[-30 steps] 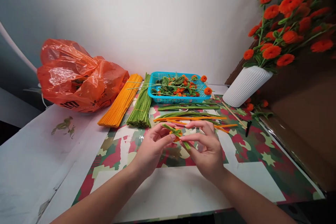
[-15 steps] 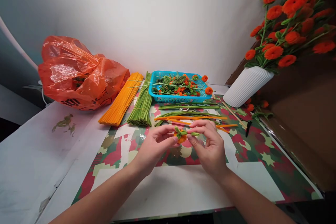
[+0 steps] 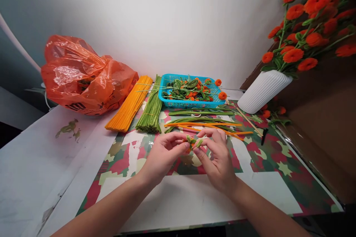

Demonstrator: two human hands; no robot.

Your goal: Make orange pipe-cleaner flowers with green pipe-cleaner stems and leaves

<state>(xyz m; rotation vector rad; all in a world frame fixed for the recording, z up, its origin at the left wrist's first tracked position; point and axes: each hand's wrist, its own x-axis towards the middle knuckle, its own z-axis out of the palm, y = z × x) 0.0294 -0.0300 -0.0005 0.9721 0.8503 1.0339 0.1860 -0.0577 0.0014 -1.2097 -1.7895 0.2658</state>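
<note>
Between my two hands, above the patterned mat, is a small pipe-cleaner flower (image 3: 191, 141) with an orange head and green pieces on top. My left hand (image 3: 164, 153) pinches the flower from its left side between thumb and fingers. On the other side, my right hand (image 3: 217, 155) grips a green end of it between thumb and forefinger. Fingers cover much of the orange head. Just beyond my hands lie loose orange pipe cleaners (image 3: 211, 124) and green pipe cleaners (image 3: 200, 112).
A blue basket (image 3: 191, 104) holds green and orange flower pieces. Left of it are a green bundle (image 3: 150, 114), an orange bundle (image 3: 129, 105) and an orange plastic bag (image 3: 91, 81). At right stand a white ribbed vase (image 3: 263, 90) with orange flowers and a thin wooden stick (image 3: 250, 120).
My right hand has moved slightly left, closer to my left hand. The green end at its fingertips now points upward beside the flower. My left hand keeps its hold.
</note>
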